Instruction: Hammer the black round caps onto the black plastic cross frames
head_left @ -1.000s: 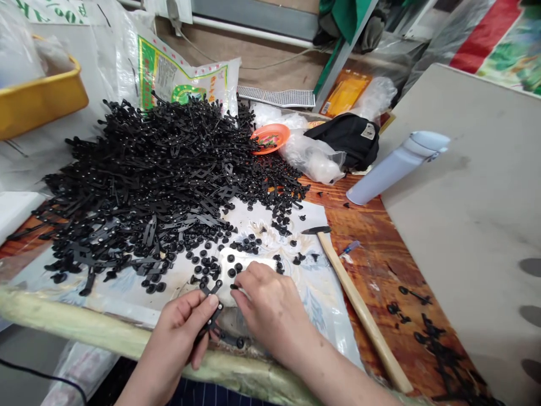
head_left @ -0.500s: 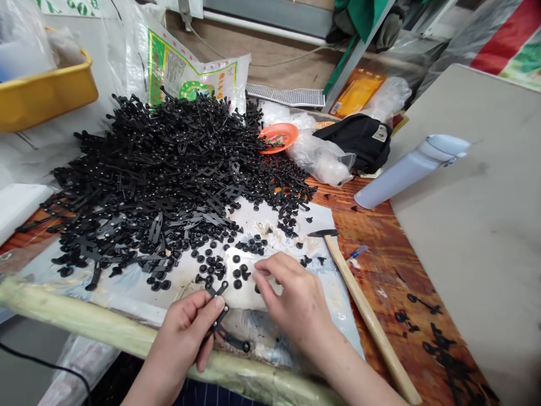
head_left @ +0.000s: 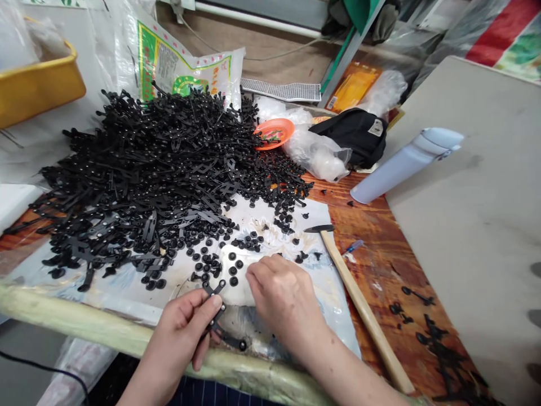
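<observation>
Between the thumb and fingers of my left hand (head_left: pixel 186 321), a black jointed linkage (head_left: pixel 216 318) is pinched near the table's front edge. Its crossed ends point up and one arm with a round foot sticks out to the right. My right hand (head_left: pixel 287 290) hovers over a pale pad (head_left: pixel 243 296), just right of several small black round caps (head_left: pixel 233 270). Its fingers are drawn together, and whatever they pinch is hidden. Loose black caps and studs (head_left: pixel 207 262) lie left of the pad. Behind them rises a big heap of black linkages (head_left: pixel 156 158).
Right of my hands lies a hammer (head_left: pixel 363 304) with a wooden handle, beside a small blue screwdriver (head_left: pixel 353 246). A light blue bottle (head_left: pixel 406 166) stands further back. An orange plate (head_left: pixel 275 134) and a black bag (head_left: pixel 359 138) are behind. Black parts (head_left: pixel 435 344) lie at right.
My right hand moved right, its fingers parting from the caps, then closing again near the pad. My left hand keeps its hold on the linkage. The view shifted slightly.
</observation>
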`<action>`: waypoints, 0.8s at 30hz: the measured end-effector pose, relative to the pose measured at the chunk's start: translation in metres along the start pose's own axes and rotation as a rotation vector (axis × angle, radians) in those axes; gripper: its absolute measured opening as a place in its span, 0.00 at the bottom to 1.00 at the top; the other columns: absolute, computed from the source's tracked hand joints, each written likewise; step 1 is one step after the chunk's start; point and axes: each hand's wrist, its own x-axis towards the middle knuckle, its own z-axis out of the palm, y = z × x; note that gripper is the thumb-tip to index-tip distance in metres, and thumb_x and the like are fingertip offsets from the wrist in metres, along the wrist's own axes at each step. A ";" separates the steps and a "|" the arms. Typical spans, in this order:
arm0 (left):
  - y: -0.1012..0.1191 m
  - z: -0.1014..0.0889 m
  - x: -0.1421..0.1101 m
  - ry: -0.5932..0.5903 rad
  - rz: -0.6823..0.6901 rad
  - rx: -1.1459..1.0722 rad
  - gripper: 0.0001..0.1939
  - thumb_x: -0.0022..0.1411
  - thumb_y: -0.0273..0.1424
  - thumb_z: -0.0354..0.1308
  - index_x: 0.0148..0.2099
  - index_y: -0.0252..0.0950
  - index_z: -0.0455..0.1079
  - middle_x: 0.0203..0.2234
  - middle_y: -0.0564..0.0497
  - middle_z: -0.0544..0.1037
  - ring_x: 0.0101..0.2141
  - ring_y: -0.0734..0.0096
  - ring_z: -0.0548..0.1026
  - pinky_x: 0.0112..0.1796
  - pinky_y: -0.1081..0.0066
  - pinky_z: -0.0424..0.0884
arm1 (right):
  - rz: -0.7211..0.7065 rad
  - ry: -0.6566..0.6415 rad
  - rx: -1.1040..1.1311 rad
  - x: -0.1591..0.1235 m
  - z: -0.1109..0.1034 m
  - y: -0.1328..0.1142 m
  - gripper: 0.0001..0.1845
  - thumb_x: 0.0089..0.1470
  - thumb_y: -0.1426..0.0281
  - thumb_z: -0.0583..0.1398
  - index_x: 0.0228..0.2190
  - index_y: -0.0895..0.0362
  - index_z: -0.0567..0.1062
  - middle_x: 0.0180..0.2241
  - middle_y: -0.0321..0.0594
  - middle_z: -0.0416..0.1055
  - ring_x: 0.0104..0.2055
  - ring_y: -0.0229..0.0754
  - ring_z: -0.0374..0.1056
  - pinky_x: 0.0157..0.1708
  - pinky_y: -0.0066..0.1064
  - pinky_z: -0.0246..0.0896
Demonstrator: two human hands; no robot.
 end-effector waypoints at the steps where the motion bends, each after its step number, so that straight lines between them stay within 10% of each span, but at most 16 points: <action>1: -0.001 -0.001 0.000 -0.003 -0.002 0.003 0.22 0.54 0.47 0.60 0.21 0.35 0.64 0.13 0.54 0.74 0.08 0.86 0.56 0.14 0.79 0.45 | -0.005 -0.005 0.039 -0.002 -0.002 0.000 0.11 0.56 0.77 0.56 0.24 0.56 0.73 0.24 0.41 0.71 0.30 0.44 0.66 0.31 0.33 0.57; 7: 0.005 0.005 -0.008 -0.004 -0.058 0.036 0.21 0.53 0.47 0.59 0.22 0.36 0.63 0.11 0.55 0.71 0.08 0.87 0.53 0.12 0.81 0.42 | 0.275 0.267 0.129 -0.023 -0.027 0.055 0.09 0.59 0.70 0.55 0.34 0.57 0.75 0.34 0.43 0.75 0.37 0.45 0.70 0.39 0.35 0.63; 12: 0.015 0.025 -0.012 -0.016 -0.139 0.058 0.19 0.56 0.44 0.57 0.22 0.37 0.60 0.08 0.59 0.65 0.09 0.86 0.49 0.12 0.82 0.40 | 0.653 -0.028 -0.247 -0.034 -0.030 0.110 0.20 0.55 0.62 0.61 0.46 0.60 0.70 0.42 0.52 0.69 0.45 0.56 0.66 0.36 0.39 0.61; 24: 0.016 0.046 -0.001 0.040 -0.114 0.095 0.18 0.54 0.44 0.60 0.24 0.36 0.63 0.08 0.59 0.64 0.09 0.86 0.47 0.10 0.84 0.40 | 0.760 -0.025 -0.093 -0.034 -0.036 0.116 0.08 0.59 0.70 0.54 0.37 0.61 0.71 0.36 0.54 0.71 0.35 0.53 0.70 0.32 0.37 0.57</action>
